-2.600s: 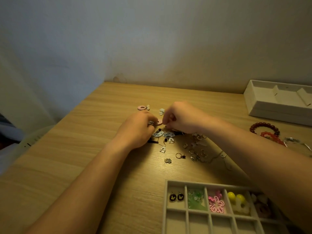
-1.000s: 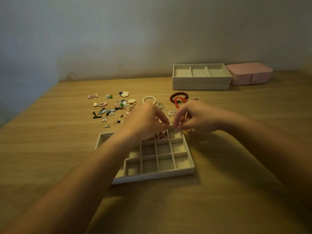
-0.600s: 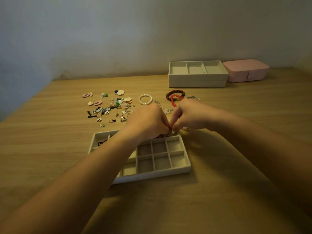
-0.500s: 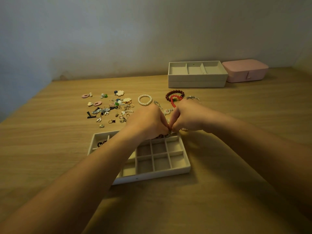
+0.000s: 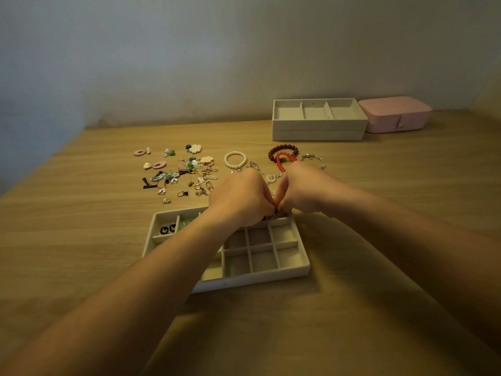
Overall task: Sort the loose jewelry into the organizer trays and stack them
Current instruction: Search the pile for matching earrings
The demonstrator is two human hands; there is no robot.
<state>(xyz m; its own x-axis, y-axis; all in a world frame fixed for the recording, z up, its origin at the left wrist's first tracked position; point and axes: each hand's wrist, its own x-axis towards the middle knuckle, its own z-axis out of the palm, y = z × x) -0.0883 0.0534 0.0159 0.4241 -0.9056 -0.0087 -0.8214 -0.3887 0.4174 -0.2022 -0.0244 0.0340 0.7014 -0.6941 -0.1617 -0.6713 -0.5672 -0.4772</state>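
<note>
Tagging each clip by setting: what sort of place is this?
Probably a home, perhaps a bedroom desk or dressing table: a wooden tabletop against a plain wall, a pink jewelry box at the back beside stacked organizer trays, and loose earrings and a pearl bracelet spread out.

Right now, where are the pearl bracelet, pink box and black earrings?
pearl bracelet [image 5: 234, 167], head view, on its near-side beads.
pink box [image 5: 395, 109], head view, middle of its lid.
black earrings [image 5: 163, 230], head view, on the left disc.

Our left grip [image 5: 241, 198] and right grip [image 5: 301, 191] are off the scattered loose jewelry [image 5: 189, 172] and now meet fingertip to fingertip over the far row of the cream, felt-lined divided tray [image 5: 257, 278].
</note>
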